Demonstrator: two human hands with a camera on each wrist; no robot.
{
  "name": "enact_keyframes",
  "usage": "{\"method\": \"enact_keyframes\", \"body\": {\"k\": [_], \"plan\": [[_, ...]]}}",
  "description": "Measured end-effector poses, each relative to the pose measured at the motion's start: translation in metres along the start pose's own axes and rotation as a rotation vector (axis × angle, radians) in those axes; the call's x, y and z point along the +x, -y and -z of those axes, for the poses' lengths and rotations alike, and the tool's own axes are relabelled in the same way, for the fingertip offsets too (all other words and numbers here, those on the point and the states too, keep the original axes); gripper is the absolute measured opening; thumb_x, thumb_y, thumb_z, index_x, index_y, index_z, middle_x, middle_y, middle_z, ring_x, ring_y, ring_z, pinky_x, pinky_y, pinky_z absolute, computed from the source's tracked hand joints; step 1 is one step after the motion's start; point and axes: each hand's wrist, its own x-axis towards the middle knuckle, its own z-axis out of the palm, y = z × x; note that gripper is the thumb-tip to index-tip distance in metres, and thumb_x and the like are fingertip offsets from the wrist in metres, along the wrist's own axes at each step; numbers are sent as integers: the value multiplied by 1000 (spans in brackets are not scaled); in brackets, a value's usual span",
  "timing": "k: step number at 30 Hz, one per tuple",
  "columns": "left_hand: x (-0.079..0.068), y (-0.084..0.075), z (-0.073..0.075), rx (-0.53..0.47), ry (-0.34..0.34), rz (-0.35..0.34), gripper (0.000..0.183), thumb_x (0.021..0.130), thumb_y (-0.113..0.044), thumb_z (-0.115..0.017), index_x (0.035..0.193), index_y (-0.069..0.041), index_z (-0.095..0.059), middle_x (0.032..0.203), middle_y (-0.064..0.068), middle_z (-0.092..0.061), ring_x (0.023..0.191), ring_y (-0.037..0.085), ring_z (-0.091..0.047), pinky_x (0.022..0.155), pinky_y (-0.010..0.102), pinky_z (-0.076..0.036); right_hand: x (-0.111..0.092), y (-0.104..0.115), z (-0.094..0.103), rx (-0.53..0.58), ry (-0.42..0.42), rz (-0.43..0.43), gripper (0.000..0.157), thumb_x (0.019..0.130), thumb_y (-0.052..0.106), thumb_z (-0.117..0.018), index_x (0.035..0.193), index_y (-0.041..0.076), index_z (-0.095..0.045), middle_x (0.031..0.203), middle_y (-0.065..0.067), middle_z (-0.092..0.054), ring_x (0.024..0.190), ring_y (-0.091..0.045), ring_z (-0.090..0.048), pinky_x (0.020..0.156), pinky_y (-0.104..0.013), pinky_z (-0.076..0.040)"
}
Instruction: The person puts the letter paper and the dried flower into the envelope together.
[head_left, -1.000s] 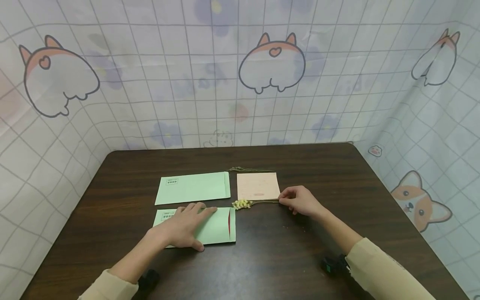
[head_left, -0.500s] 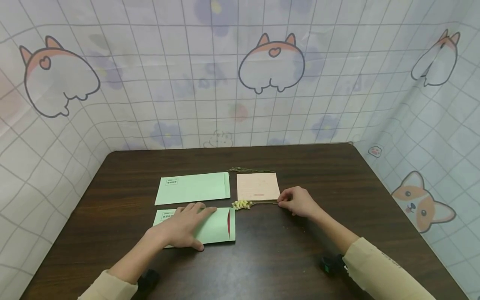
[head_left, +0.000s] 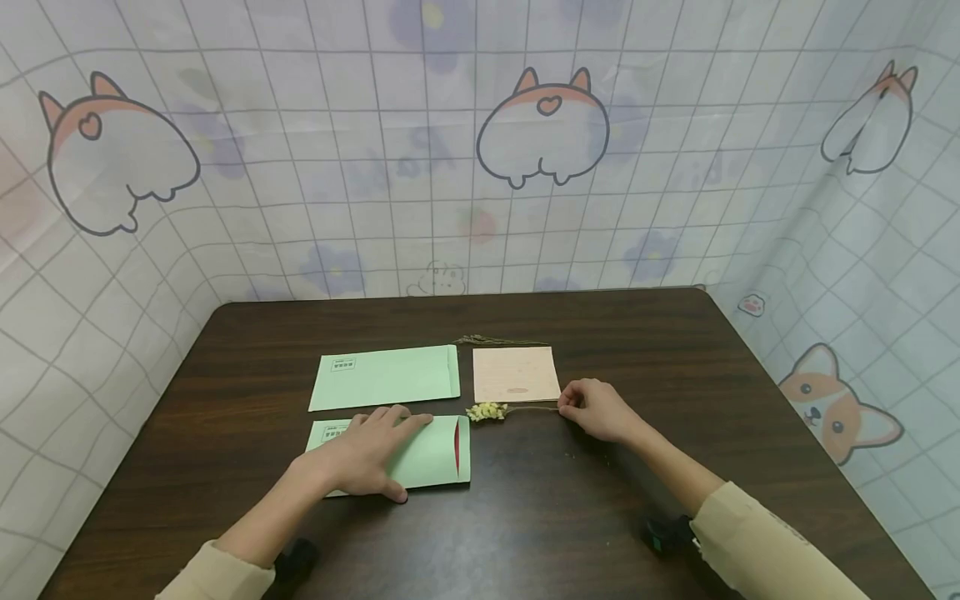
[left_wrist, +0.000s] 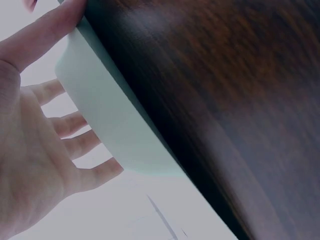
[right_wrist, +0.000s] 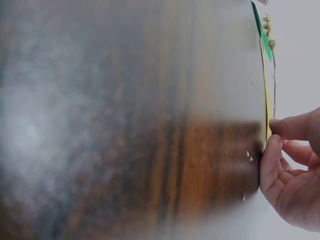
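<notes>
L hand (head_left: 367, 458) rests on lower env (head_left: 433, 458), lower left of ctr, fingers spread, gripping nothing. R hand (head_left: 597, 408), lower right of ctr, has fingers pinched on stem end of flower (head_left: 487, 412), its head a bit below frame ctr, nr card (head_left: 516, 374); can't tell if flower's off desk (head_left: 540, 517). Upper env (head_left: 390, 377) left of card, sprig (head_left: 476, 339) just above.
</notes>
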Motion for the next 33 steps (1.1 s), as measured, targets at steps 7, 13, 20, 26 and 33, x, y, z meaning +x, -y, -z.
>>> {"method": "enact_keyframes", "body": {"k": [7,13,20,26,33], "plan": [[0,0,2,-11,-5,-6,103,73,-35,-93,157,-10,-39,141,11,-46,132,32,-43,99,59,-36,-5,-2,4,62,26,20,5,101,8,-65,96,6,-67,76,-2,-60,54,-14,-55,53,-31,-49],[0,0,3,-13,1,2,103,74,-36,-93,157,-10,-39,142,12,-46,132,33,-43,100,59,-36,-7,-1,4,92,55,48,5,101,8,-65,96,6,-66,75,-1,-59,57,-15,-55,53,-30,-50],[1,1,2,-8,-1,3,102,74,-36,-93,157,-10,-39,141,12,-46,132,33,-43,99,58,-36,-7,5,-3,67,63,130,7,99,5,-66,94,8,-66,75,3,-59,61,-12,-54,59,-28,-48],[1,1,2,-5,2,3,103,74,-37,-93,158,-10,-39,142,12,-46,133,33,-43,99,59,-36,-4,10,-10,23,50,197,8,98,3,-68,93,8,-67,83,5,-62,70,-9,-55,68,-29,-48],[1,1,2,-4,6,11,104,74,-38,-93,158,-11,-38,142,12,-45,133,33,-43,100,59,-36,1,21,-18,-19,41,243,11,97,3,-69,90,11,-66,83,7,-60,71,-8,-53,69,-29,-48]]}}
